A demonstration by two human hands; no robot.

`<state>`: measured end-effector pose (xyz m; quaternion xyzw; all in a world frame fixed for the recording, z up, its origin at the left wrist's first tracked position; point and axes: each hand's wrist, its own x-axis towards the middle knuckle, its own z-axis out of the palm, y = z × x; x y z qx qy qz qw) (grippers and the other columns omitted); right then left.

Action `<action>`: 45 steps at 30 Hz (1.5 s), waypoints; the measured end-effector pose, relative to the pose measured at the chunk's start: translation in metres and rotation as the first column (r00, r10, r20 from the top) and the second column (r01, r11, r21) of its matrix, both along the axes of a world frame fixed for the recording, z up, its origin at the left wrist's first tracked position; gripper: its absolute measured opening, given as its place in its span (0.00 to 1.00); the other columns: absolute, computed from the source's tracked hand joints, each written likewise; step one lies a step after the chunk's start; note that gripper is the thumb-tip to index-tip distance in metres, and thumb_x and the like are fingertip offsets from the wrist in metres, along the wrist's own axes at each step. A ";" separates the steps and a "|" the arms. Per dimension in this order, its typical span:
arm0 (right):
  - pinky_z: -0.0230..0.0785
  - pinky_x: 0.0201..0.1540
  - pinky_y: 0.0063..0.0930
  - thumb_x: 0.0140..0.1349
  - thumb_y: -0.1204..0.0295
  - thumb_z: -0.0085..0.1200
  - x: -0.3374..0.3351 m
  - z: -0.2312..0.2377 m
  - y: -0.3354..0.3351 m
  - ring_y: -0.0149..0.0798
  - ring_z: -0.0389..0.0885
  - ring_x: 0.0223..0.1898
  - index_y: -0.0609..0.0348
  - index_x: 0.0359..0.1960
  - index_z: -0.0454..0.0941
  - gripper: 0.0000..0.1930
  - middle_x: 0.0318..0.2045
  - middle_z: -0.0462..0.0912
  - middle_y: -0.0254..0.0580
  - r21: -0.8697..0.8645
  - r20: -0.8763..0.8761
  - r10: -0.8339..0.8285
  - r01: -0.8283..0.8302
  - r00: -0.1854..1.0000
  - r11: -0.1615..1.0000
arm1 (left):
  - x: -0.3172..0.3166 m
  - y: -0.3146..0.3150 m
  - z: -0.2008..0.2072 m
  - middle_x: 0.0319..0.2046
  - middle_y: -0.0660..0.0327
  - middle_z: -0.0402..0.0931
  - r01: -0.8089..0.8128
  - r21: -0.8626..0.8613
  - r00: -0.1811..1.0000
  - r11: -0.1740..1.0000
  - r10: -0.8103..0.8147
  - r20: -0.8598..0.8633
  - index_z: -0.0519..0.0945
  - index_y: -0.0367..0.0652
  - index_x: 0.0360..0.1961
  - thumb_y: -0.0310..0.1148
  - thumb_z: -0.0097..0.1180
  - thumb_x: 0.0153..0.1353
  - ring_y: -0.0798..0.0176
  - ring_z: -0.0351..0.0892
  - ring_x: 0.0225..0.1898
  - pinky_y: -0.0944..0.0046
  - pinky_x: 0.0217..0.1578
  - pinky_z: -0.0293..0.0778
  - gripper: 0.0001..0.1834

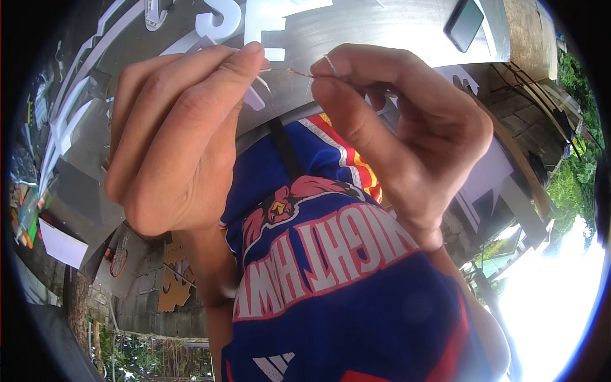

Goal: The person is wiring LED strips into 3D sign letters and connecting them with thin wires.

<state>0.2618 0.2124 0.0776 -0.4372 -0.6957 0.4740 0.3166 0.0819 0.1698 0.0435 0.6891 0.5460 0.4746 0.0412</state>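
Both my hands are raised in front of my chest, above a grey metal table [375, 32]. My left hand [178, 127] is closed, thumb against the index finger, on a thin pale wire whose ends [265, 83] poke out past the fingertips. Facing it, my right hand [420, 121] pinches another thin wire [299, 73] with a bare coppery tip pointing left. A pale strand loops over the right index finger. A small gap shows between the two wires. White letter-shaped cut-outs [266, 32] lie on the table just beyond my hands.
A dark phone [464, 25] lies at the table's far right. Long white strips [60, 124] and a white panel [62, 244] are on the left, near assorted clutter. Wooden boards and pale sheets [487, 175] stand at the right.
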 end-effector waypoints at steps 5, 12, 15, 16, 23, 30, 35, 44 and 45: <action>0.66 0.34 0.17 0.53 0.82 0.65 0.001 -0.013 0.013 0.25 0.80 0.31 0.68 0.38 0.84 0.10 0.32 0.87 0.40 -0.048 0.061 -0.071 0.074 0.996 0.996 | 0.004 0.021 -0.011 0.28 0.49 0.84 0.033 -0.088 0.999 0.996 -0.036 -0.029 0.85 0.26 0.34 0.09 0.64 0.39 0.56 0.82 0.31 0.65 0.32 0.76 0.15; 0.73 0.35 0.25 0.60 0.77 0.60 -0.011 -0.021 0.048 0.33 0.85 0.31 0.64 0.49 0.77 0.15 0.31 0.87 0.43 -0.199 0.298 0.001 0.061 0.955 0.978 | 0.005 0.046 -0.064 0.25 0.57 0.81 0.037 -0.066 0.999 0.997 -0.036 0.026 0.86 0.34 0.32 0.13 0.64 0.35 0.59 0.78 0.27 0.65 0.27 0.73 0.17; 0.72 0.33 0.25 0.59 0.77 0.59 -0.006 -0.039 0.058 0.33 0.84 0.28 0.63 0.51 0.76 0.17 0.29 0.86 0.43 -0.187 0.269 -0.001 0.053 0.963 0.981 | 0.005 0.052 -0.084 0.26 0.58 0.82 0.022 -0.123 0.999 0.992 -0.019 0.026 0.87 0.37 0.32 0.13 0.64 0.38 0.60 0.77 0.27 0.65 0.28 0.73 0.16; 0.72 0.33 0.26 0.59 0.76 0.59 -0.005 -0.044 0.058 0.35 0.84 0.27 0.64 0.51 0.75 0.18 0.29 0.86 0.44 -0.185 0.264 0.005 0.045 0.965 0.982 | 0.006 0.052 -0.088 0.26 0.58 0.82 0.026 -0.132 0.999 0.991 -0.022 0.028 0.87 0.37 0.32 0.13 0.64 0.38 0.60 0.77 0.27 0.65 0.28 0.73 0.16; 0.74 0.34 0.29 0.59 0.77 0.57 0.000 -0.069 0.057 0.41 0.85 0.29 0.66 0.55 0.70 0.21 0.29 0.86 0.49 -0.110 0.153 -0.003 0.020 0.988 0.994 | 0.010 0.050 -0.106 0.27 0.60 0.82 0.007 -0.185 0.999 0.983 0.000 0.037 0.86 0.39 0.33 0.16 0.66 0.42 0.60 0.78 0.29 0.65 0.29 0.73 0.13; 0.76 0.35 0.34 0.60 0.79 0.56 0.005 -0.079 0.058 0.48 0.86 0.31 0.66 0.57 0.66 0.22 0.29 0.85 0.54 -0.252 0.118 0.047 -0.016 0.992 0.967 | 0.014 0.046 -0.111 0.28 0.60 0.82 0.023 -0.253 0.998 0.967 -0.006 0.066 0.86 0.39 0.33 0.17 0.67 0.45 0.61 0.78 0.30 0.65 0.30 0.73 0.12; 0.76 0.34 0.35 0.60 0.79 0.55 0.009 -0.085 0.061 0.50 0.87 0.32 0.65 0.57 0.66 0.23 0.29 0.84 0.55 -0.292 0.063 0.073 -0.051 0.995 0.955 | 0.017 0.044 -0.111 0.30 0.60 0.83 0.060 -0.300 0.987 0.952 -0.010 0.163 0.86 0.39 0.35 0.18 0.68 0.45 0.60 0.79 0.31 0.65 0.31 0.74 0.13; 0.77 0.34 0.36 0.60 0.80 0.56 0.010 -0.080 0.059 0.52 0.87 0.33 0.66 0.56 0.66 0.22 0.29 0.85 0.56 -0.125 0.152 0.092 -0.073 0.984 0.989 | 0.016 0.045 -0.110 0.30 0.60 0.84 0.119 -0.333 0.983 0.935 -0.065 0.170 0.85 0.38 0.33 0.20 0.68 0.47 0.60 0.80 0.33 0.65 0.34 0.74 0.11; 0.77 0.34 0.36 0.60 0.80 0.56 0.010 -0.079 0.059 0.52 0.87 0.33 0.66 0.56 0.66 0.22 0.30 0.85 0.56 -0.154 0.156 0.096 -0.071 0.983 0.986 | 0.017 0.045 -0.110 0.30 0.60 0.84 0.119 -0.341 0.983 0.932 -0.062 0.175 0.85 0.38 0.33 0.20 0.68 0.47 0.60 0.80 0.33 0.65 0.34 0.74 0.10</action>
